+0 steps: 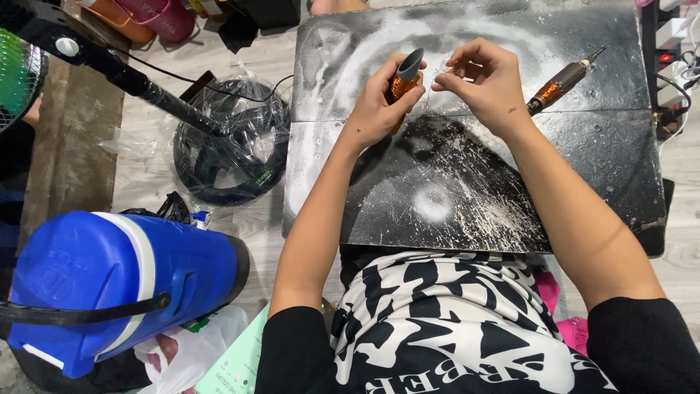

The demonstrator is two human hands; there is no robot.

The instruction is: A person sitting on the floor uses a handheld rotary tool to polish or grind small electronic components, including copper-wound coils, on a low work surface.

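My left hand (pixel 379 106) grips a copper-wound coil piece with a grey tube end (pixel 405 75), held upright over a dark, white-scratched work board (pixel 467 190). My right hand (pixel 485 80) is just to its right, fingers pinched on a thin clear strand or wire (pixel 436 82) that runs toward the coil. A second copper-wound rotor with a dark shaft (pixel 563 85) lies on the board to the right of my right hand.
A blue and white water cooler (pixel 109 284) lies at lower left. A coil of black hose in plastic (pixel 233 142) sits left of the board, under a fan's black pole (pixel 131 76). A power strip (pixel 674 51) is at the far right.
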